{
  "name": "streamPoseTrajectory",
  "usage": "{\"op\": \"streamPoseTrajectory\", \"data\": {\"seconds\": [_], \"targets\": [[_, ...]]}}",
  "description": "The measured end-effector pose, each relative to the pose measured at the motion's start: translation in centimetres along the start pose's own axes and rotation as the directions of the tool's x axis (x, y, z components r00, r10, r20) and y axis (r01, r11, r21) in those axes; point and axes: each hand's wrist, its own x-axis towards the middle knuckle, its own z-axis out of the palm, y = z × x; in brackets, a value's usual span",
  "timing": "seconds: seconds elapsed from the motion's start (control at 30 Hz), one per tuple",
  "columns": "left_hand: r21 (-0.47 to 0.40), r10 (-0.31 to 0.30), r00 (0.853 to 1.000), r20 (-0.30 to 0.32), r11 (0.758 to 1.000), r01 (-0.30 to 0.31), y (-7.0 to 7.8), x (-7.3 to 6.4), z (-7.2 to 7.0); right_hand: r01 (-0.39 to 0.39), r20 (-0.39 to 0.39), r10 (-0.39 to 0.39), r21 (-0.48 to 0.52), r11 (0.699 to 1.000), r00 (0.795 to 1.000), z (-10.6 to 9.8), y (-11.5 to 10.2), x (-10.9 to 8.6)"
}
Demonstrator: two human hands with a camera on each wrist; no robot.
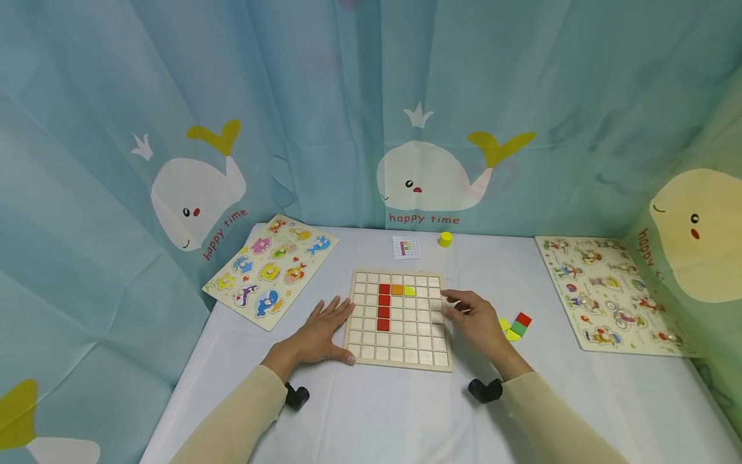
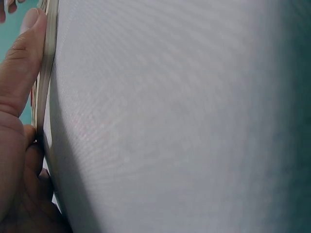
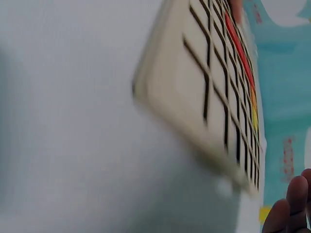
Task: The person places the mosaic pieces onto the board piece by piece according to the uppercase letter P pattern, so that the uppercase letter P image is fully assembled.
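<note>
While left fingers [image 1: 342, 310] splay and right fingers [image 1: 462, 296] bend loosely, puzzles [image 1: 255, 274] flank the gridded board [image 1: 400, 338].

Red lowercase lettering on the teal curtain [image 1: 324, 77] reads "happy time" beneath the middle whale print [image 1: 426, 177] and again, slanting upward, beneath the left whale print [image 1: 197, 200]. Beside the right whale print [image 1: 701, 238], "happy" is legible. Red lettering in the right wrist view is too blurred to read.

a sea-animal puzzle board [image 1: 257, 281] lies left, a figure puzzle board [image 1: 605, 299] right, before a whale-print curtain [image 1: 324, 96].
</note>
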Motion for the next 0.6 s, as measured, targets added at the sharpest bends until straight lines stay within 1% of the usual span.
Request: {"op": "streamPoseTrajectory", "data": {"seconds": [0.13, 0.3, 0.4, 0.47, 0.53, 0.6], "targets": [[-0.001, 0.000, 1.000, -0.002, 1.000, 0.000, 0.0, 0.0, 0.0, -0.016, -0.060, 0.015, -0.028, 0.999, 0.998, -2.6, 1.4, 0.0], [0.001, 0.000, 1.000, -0.003, 1.000, 0.000, 0.0, 0.0, 0.1, -0.030, -0.127, 0.029, -0.005, 1.000, 0.991, -6.0, 3.5, -0.4], [0.002, 0.001, 1.000, -0.004, 1.000, -0.001, 0.0, 0.0, 0.1, -0.069, -0.149, 0.072, 0.030, 0.997, 0.986, -7.9, 4.7, -0.8], [0.002, 0.002, 1.000, -0.004, 1.000, -0.002, 0.0, 0.0, 0.1, -0.103, -0.159, 0.107, 0.033, 0.994, 0.982, -9.0, 5.5, -1.2], [0.001, 0.003, 1.000, -0.006, 1.000, -0.003, 0.0, -0.1, 0.0, -0.139, -0.165, 0.142, 0.028, 0.990, 0.976, -10.1, 6.3, -1.5], [0.000, 0.004, 1.000, -0.006, 1.000, -0.004, 0.1, -0.1, 0.0, -0.172, -0.164, 0.170, 0.002, 0.985, 0.972, -10.9, 7.1, -1.8]]}}
